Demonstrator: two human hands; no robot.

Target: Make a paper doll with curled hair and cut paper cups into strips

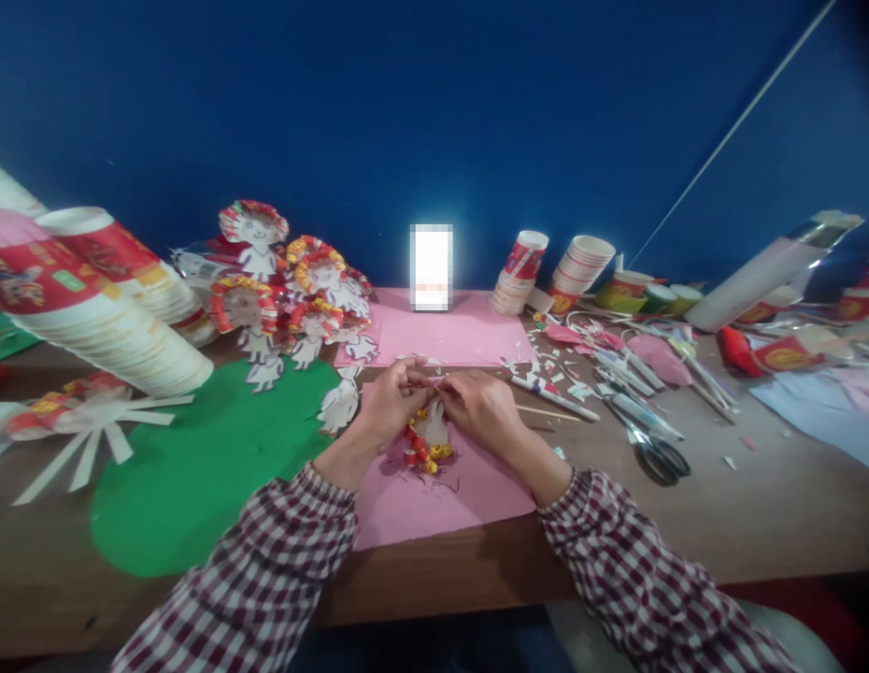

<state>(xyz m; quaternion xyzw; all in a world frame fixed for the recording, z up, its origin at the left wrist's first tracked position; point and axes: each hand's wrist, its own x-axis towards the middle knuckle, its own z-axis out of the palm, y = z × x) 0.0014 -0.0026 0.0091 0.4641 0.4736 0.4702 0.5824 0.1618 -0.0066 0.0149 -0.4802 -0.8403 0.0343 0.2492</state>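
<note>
- Red, yellow and white paper makes up the small craft piece (429,455) held between two bare hands, just above a pink sheet (491,486) at the front of the table (687,533).
- Left hand (394,402): thumb and fingers pinched together on the upper part of the piece, partly hiding it.
- Right hand (482,408): fingers drawn in to a pinch on the same part, the fingertips of both hands nearly meeting.
- Checked sleeves (294,533) cover both forearms; thin dark strips (445,484) lie on the pink sheet below the piece.
- Just beside the left hand, a white paper cutout (338,402) lies by the edge of a green sheet (224,458).
- To the right of the right hand, a marker (557,398) lies near black-handled scissors (662,460) and scattered paper scraps (564,365).
- Farther left, paper figures (256,252) with red and yellow rings around their heads stand clustered near tilted stacks of paper cups (119,336).
- At the back, a bright, blurred-out rectangle (432,266) stands behind more pink paper (441,336), before a blue wall (406,112).
</note>
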